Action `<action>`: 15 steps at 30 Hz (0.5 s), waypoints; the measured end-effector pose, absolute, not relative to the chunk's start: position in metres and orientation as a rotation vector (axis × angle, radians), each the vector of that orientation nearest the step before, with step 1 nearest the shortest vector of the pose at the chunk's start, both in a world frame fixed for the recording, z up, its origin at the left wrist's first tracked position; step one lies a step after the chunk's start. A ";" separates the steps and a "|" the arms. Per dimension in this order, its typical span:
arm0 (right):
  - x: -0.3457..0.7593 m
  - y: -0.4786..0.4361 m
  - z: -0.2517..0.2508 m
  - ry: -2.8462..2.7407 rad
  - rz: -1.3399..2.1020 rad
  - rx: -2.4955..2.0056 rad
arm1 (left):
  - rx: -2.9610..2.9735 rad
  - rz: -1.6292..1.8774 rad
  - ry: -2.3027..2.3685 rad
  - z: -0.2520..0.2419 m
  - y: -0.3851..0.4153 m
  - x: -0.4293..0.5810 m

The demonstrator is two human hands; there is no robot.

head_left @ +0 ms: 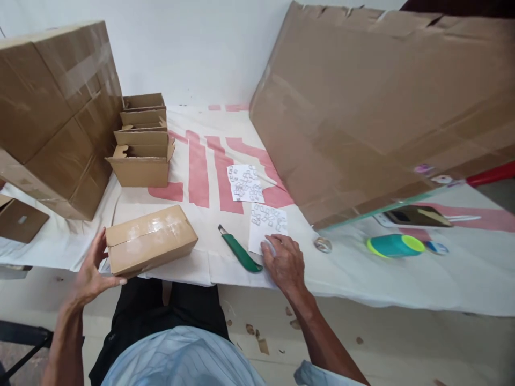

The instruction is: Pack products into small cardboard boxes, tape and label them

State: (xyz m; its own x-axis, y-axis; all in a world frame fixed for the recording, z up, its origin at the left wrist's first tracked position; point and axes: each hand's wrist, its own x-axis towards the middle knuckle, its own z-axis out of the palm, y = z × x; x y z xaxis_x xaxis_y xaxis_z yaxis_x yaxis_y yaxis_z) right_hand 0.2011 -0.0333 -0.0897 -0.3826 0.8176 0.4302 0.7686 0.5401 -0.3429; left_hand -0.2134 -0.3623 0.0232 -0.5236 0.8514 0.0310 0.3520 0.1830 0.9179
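Observation:
My left hand (94, 271) grips the left end of a closed, taped cardboard box (155, 236), its thumb low along the front and its fingers behind the end. The box lies at the table's front edge. At the lower end of a paper sheet (267, 220) with small printed marks, my right hand (286, 260) is closed, fingertips pinching a pale, curled bit that looks like the sheet's corner. Just left of that hand lies a green utility knife (241, 251). A second marked sheet (245, 183) lies flat behind the first.
Open small boxes (140, 171) stand in a row beside a large taped carton stack (60, 107). A big cardboard panel (382, 107) leans at right. Nearby are a tape roll (322, 245), a teal-and-yellow cup-like object (396, 245) and a phone (416, 216).

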 end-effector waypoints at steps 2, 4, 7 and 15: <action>0.182 -0.041 -0.075 -2.157 0.202 -1.156 | 1.157 1.328 1.942 0.018 -0.355 -0.210; 0.161 -0.052 -0.060 -2.129 0.333 -1.031 | 1.177 1.352 1.931 0.014 -0.349 -0.208; 0.138 -0.070 -0.045 -2.200 0.495 -0.953 | 1.194 1.393 1.902 0.010 -0.345 -0.205; 0.150 -0.085 -0.072 -2.558 0.162 -1.149 | 1.343 1.479 2.016 0.023 -0.333 -0.173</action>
